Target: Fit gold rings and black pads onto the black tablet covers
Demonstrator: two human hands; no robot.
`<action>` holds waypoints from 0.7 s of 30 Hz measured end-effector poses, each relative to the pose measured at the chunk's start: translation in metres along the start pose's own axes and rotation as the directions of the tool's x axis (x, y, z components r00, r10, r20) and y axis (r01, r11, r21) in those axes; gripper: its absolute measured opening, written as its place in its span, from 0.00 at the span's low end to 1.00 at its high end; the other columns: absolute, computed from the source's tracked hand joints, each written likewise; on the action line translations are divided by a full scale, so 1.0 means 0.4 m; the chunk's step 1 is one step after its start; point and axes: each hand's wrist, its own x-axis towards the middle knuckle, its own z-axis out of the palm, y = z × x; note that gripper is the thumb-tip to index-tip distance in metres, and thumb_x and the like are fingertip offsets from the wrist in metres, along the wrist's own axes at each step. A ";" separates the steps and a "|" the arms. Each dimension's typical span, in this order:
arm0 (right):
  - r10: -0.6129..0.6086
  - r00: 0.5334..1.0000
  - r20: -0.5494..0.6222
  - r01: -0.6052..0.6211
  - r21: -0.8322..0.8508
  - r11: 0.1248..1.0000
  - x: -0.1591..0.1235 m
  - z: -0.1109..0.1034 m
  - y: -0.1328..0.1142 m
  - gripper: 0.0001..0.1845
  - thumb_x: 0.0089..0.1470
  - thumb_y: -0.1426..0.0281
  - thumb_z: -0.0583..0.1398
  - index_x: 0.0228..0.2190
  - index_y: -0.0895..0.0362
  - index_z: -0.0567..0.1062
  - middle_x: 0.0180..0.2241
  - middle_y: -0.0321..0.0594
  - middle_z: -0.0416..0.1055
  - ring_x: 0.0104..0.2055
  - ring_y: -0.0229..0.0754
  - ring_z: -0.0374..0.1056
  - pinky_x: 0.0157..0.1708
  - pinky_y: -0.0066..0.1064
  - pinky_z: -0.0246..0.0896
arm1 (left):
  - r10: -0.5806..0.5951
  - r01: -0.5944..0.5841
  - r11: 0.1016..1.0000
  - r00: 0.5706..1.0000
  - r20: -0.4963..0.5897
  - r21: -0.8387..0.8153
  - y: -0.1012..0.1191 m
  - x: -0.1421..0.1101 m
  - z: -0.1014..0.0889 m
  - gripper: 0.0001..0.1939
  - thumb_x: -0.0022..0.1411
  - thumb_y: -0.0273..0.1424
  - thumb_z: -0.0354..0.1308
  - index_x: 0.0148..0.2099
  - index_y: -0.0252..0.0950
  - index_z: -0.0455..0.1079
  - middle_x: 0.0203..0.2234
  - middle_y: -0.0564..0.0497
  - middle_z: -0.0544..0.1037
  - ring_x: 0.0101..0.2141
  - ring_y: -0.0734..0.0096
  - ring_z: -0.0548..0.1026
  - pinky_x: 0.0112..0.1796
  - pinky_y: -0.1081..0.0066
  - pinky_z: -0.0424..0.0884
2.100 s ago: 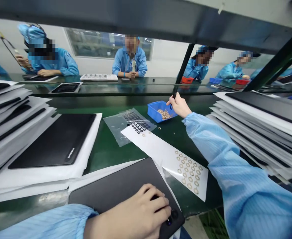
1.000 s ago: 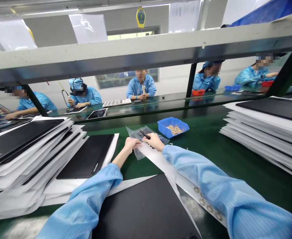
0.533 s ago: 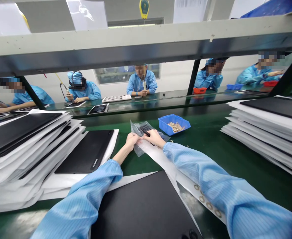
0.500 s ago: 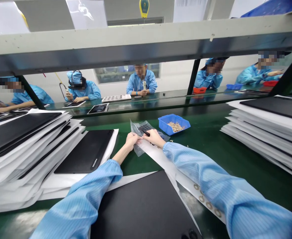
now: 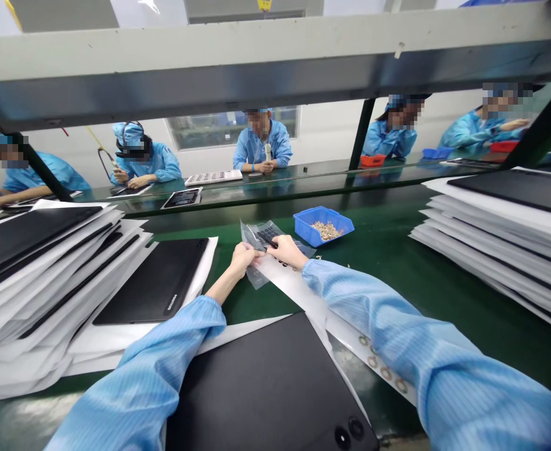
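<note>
My left hand (image 5: 243,260) pinches the edge of a clear plastic bag (image 5: 255,279) holding a sheet of small black rings (image 5: 266,235). My right hand (image 5: 285,252) is shut on black tweezers (image 5: 270,242), whose tips are at that sheet. Under my right wrist lies a white backing strip (image 5: 298,294), with gold rings (image 5: 374,360) on its near end. A blue plastic bin (image 5: 323,227) of small tan parts stands just beyond my hands. Below my forearms lies a black tablet (image 5: 266,382).
Stacks of black tablets on white sheets (image 5: 45,269) rise at left and right on the green belt (image 5: 421,294). A grey metal shelf beam (image 5: 210,69) crosses overhead. Co-workers in blue gowns sit across the bench.
My left hand has moved off the near tablet to the plastic bag. My right hand has moved from the blue bin to the black rings, still holding the tweezers. The view has tilted upward.
</note>
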 end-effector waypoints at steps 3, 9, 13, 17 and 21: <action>0.089 0.992 0.089 -0.098 0.102 0.990 -0.002 -0.035 -0.020 0.12 0.60 0.65 0.58 0.39 0.62 0.72 0.34 0.38 0.72 0.30 0.34 0.69 0.28 0.28 0.68 | 0.010 -0.008 0.993 1.000 -0.017 0.118 0.009 -0.005 -0.008 0.15 0.66 0.35 0.56 0.51 0.32 0.66 0.43 0.46 0.73 0.38 0.68 0.75 0.37 0.64 0.75; 0.127 0.951 0.284 -0.216 0.311 0.926 -0.081 -0.135 -0.113 0.14 0.57 0.79 0.57 0.20 0.62 0.66 0.15 0.27 0.60 0.13 0.24 0.49 0.12 0.19 0.42 | 0.122 -0.036 0.892 0.979 -0.164 0.450 0.043 -0.041 -0.043 0.18 0.65 0.34 0.57 0.55 0.33 0.64 0.48 0.44 0.71 0.44 0.62 0.73 0.44 0.58 0.72; 0.174 0.905 0.389 -0.334 0.395 0.856 -0.250 -0.193 -0.144 0.10 0.50 0.81 0.59 0.19 0.62 0.69 0.14 0.29 0.63 0.12 0.24 0.49 0.11 0.20 0.39 | 0.255 -0.088 0.748 0.953 -0.164 0.658 0.068 -0.121 -0.067 0.33 0.59 0.31 0.61 0.61 0.22 0.53 0.52 0.29 0.66 0.53 0.43 0.67 0.51 0.51 0.64; 0.198 0.877 0.438 -0.381 0.381 0.842 -0.476 -0.207 -0.134 0.04 0.45 0.79 0.60 0.22 0.62 0.73 0.14 0.28 0.63 0.13 0.27 0.54 0.12 0.20 0.46 | 0.506 -0.376 0.518 0.859 0.079 0.768 0.050 -0.235 -0.063 0.28 0.60 0.33 0.57 0.58 0.26 0.55 0.51 0.32 0.66 0.50 0.44 0.69 0.48 0.54 0.66; 0.281 0.870 0.406 -0.440 0.379 0.814 -0.652 -0.174 -0.127 0.03 0.44 0.77 0.59 0.22 0.60 0.73 0.16 0.29 0.62 0.18 0.27 0.56 0.17 0.19 0.52 | 0.667 -0.867 0.316 0.492 0.559 0.386 -0.018 -0.363 -0.026 0.08 0.62 0.34 0.53 0.41 0.35 0.64 0.31 0.51 0.69 0.31 0.68 0.71 0.33 0.70 0.67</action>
